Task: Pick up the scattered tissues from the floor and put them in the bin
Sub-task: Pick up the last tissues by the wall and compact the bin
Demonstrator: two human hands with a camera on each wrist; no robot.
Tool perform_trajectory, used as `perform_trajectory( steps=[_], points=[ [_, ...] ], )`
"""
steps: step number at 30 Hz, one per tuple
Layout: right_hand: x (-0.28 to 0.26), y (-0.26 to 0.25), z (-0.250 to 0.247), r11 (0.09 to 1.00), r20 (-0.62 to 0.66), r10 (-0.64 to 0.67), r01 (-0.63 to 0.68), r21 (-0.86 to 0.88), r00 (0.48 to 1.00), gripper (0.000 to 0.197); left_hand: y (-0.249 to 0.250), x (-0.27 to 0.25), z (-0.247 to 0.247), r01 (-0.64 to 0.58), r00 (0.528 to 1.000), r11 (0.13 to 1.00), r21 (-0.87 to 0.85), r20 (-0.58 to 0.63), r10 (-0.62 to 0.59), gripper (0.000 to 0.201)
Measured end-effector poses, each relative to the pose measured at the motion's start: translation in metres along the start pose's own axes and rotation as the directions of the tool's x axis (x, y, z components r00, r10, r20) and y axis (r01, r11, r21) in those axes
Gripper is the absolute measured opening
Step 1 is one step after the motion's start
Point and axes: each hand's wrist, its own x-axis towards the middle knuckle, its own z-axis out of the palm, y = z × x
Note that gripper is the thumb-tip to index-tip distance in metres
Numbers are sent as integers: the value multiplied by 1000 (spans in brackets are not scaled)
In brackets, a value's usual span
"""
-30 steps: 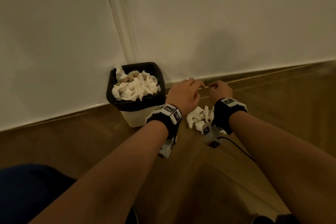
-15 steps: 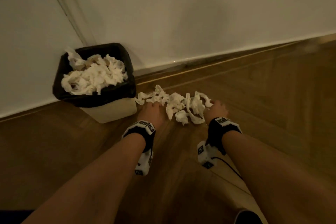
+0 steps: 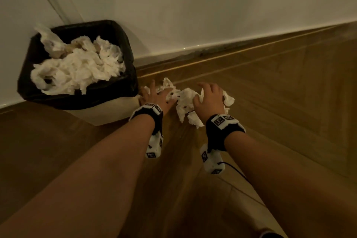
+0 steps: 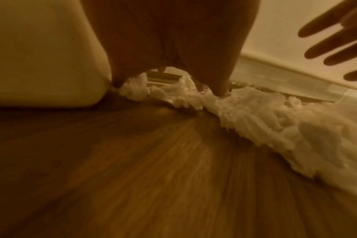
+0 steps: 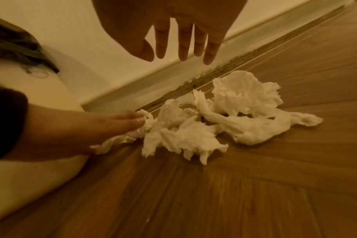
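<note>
Since the tissues (image 5: 212, 122) lie bunched on the floor just beside the bin (image 3: 123, 75), I've got my left hand (image 3: 156, 95) flat against their near edge to corral them, probably touching, while my right hand (image 3: 209, 98) hovers above, grip released, fingers spread.

floor (image 4: 153, 177): streaked with blur in the left wrist view
tissues (image 3: 185, 100): partly hidden under both hands
bin (image 4: 41, 56): top cut off; only a pale wall shows
</note>
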Motion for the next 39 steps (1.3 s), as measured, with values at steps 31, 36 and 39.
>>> perform_trajectory(
  steps=[31,36,39],
  points=[
    [40,-28,-6,935,453,113,60,-350,884,30,-5,-55,-8,-7,993,880,-476,-109,-51,36],
    [32,-35,-39,992,314,107,-82,-94,943,26,6,-72,-27,19,1000,970,-241,-19,-24,23],
    [26,-43,-59,988,232,134,-148,45,964,27,19,-84,-40,49,997,974,-220,65,-35,49]
  ],
)
